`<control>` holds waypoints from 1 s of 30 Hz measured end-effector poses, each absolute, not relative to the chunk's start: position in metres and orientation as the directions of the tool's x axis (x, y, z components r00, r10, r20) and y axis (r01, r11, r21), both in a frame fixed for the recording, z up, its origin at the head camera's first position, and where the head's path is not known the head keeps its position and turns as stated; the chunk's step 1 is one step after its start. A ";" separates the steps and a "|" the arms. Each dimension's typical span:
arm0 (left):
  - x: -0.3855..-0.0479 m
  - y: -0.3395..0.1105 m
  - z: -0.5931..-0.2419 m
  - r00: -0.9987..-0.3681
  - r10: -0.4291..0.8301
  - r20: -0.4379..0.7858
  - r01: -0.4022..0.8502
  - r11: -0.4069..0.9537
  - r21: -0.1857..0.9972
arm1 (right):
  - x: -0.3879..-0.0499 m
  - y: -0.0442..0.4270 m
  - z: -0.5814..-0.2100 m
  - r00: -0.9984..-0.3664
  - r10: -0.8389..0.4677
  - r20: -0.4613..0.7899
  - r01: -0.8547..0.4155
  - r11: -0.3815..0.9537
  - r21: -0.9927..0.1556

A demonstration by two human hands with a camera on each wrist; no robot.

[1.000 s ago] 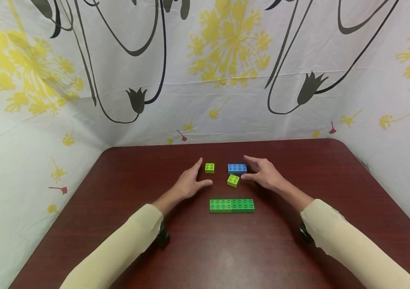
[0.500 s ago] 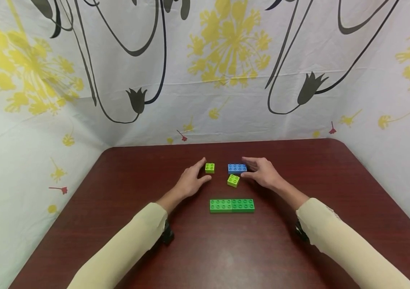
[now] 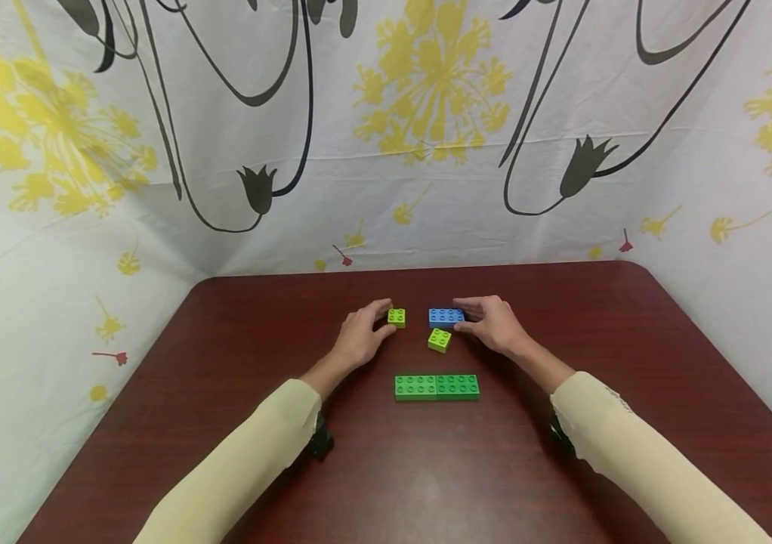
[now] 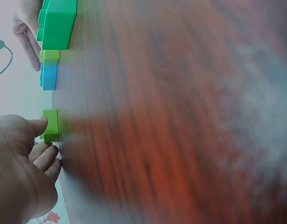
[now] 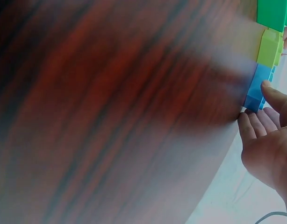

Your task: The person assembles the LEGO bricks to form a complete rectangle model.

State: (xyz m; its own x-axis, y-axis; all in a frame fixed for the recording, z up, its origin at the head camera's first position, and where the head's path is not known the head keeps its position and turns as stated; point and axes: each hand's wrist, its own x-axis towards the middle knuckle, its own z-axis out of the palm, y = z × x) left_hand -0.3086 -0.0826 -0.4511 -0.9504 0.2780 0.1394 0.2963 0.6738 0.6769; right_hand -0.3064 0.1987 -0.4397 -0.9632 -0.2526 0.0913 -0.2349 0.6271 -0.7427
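Note:
My left hand (image 3: 359,332) is at the left side of a small lime-green toy building brick (image 3: 396,317), pinching it between thumb and fingers; the thumb lies on its near side in the left wrist view. My right hand (image 3: 491,323) holds the right end of a longer blue brick (image 3: 445,317), thumb in front and fingers behind. In the right wrist view the thumb touches the blue brick (image 5: 257,88). A second lime-green brick (image 3: 439,340) sits turned at an angle, just in front of the blue one.
Two green bricks (image 3: 436,387) stand end to end in a row nearer the person. All the bricks are on a dark reddish wooden table (image 3: 399,468). A white cloth (image 3: 372,174) with yellow and grey flower prints hangs behind and at the sides.
The left hand has moved right and closed its thumb and fingers on the small lime-green brick, which shifted slightly right. The right hand has edged left and its fingers have closed around the blue brick's end.

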 end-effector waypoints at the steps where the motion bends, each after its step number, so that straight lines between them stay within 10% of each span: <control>1: -0.308 -0.082 -0.451 -0.951 0.272 0.144 0.296 0.675 0.676 | -0.306 0.198 -0.439 -0.965 -0.247 0.091 -0.232 0.631 -0.741; 30: -0.300 -0.087 -0.440 -0.945 0.265 0.192 0.321 0.645 0.693 | -0.296 0.199 -0.429 -0.965 -0.199 0.172 -0.261 0.626 -0.735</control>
State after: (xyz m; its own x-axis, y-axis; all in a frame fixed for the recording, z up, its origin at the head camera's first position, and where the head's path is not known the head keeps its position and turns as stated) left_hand -0.3001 -0.0866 -0.4396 -0.9451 0.2646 0.1918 0.3213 0.6449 0.6935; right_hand -0.2955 0.1992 -0.4290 -0.9647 -0.1991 0.1724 -0.2606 0.6264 -0.7347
